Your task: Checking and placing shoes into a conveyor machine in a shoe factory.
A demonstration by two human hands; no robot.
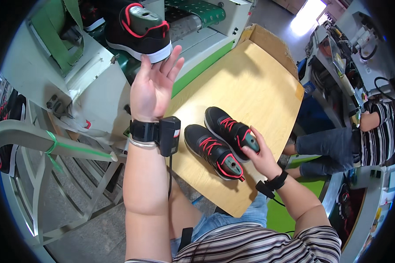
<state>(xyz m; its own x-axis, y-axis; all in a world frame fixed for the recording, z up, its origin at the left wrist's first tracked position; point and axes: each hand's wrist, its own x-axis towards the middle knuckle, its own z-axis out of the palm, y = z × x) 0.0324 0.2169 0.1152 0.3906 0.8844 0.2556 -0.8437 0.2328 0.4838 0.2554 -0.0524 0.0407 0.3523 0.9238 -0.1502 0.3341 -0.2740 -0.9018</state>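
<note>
My left hand (152, 87) is raised palm up with its fingers spread. Its fingertips are at the white sole of a black sneaker (138, 33) with red trim, which sits heel toward me at the mouth of the machine; whether they touch is hard to tell. My right hand (262, 158) grips the heel of another black sneaker (221, 123) with red laces, thumb on one side and fingers on the other. Beside it on the wooden board (259, 87) lies a matching sneaker (205, 143). Green shoe lasts (232, 165) fill the shoes' openings.
Behind the board runs the machine's green conveyor belt (210, 15). A cardboard piece (272, 46) edges the board's far end. On the left stands a grey metal rack (52, 140) with shoes (13, 131) behind it. A co-worker (338, 147) sits at the right near another machine.
</note>
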